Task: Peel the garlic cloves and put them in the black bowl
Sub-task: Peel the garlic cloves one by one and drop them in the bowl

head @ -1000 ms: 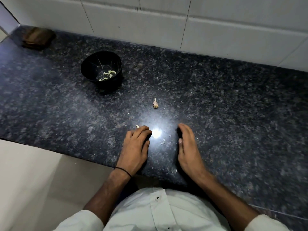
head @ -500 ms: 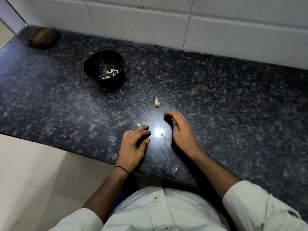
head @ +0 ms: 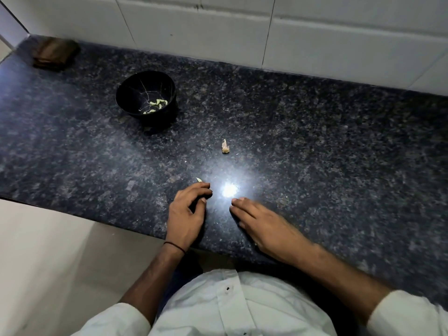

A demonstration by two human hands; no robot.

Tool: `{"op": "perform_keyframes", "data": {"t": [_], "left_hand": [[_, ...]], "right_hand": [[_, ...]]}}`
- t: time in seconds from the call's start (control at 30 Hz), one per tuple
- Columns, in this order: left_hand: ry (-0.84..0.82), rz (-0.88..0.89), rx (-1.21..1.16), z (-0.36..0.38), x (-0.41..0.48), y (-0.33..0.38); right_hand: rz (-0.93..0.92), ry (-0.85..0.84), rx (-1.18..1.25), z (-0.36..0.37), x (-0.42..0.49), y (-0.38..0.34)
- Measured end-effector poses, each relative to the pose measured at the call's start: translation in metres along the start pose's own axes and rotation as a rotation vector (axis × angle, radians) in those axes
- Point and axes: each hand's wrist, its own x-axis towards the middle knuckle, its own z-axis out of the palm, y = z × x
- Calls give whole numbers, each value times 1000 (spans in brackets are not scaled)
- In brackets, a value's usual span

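Left hand (head: 186, 214): placed much as half a second ago; fingers loosely curled, tips resting on the bench (head: 315, 154), gripping nothing.
Stub (head: 225, 146): unmoved, lying alone on the bench, well beyond both hands and apart from the bowl.
Right hand (head: 264, 226): half a second ago stretched forward, fingertips near the stub; now drawn back toward the body, laid flat, fingers straight, empty.
Meaning, as a judgement: reach given up without a pick-up; nothing carried, nothing in the middle of peeling. Probably a pause, or the end of the job, depending on the stub: dry root end or last small clove, too small to tell.
Task's thing: peeled cloves (head: 155, 105) pale at the bottom of the bowl (head: 158, 121), far left of the hands.

Counts, left to right
Brown block (head: 55, 57): one, in the far corner against the wall.
Bowl: one, black, upright.
Cloves in bowl: roughly six pale pieces; too small and bunched for a sure number.
Sliver (head: 199, 180): one, pale, just beyond the left fingertips; skin or chip, unclear.
Stub: one.
Glare (head: 229, 190): one bright spot between the hands, hiding any scraps under it.
Hands: two, both on the bench, both empty.
Unpeeled cloves plainly visible: none, unless the stub.
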Motion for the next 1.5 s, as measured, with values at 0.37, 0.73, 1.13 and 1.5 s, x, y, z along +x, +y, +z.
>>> {"op": "perform_keyframes", "data": {"t": [0.37,0.73,1.13,1.5], "left_hand": [[-27,66,81,2,-2,-1],[-52,71,136,2,-3,3],[-198,91,154,-3,-1,8],[-535,301,82,-10,29,-6]], "right_hand": [[-83,22,-26,9,-30,9],[-109,322,-98,17,-28,-5],[26,319,-179,19,-24,-21],[1017,967,1271,-4,-4,-58]]}}
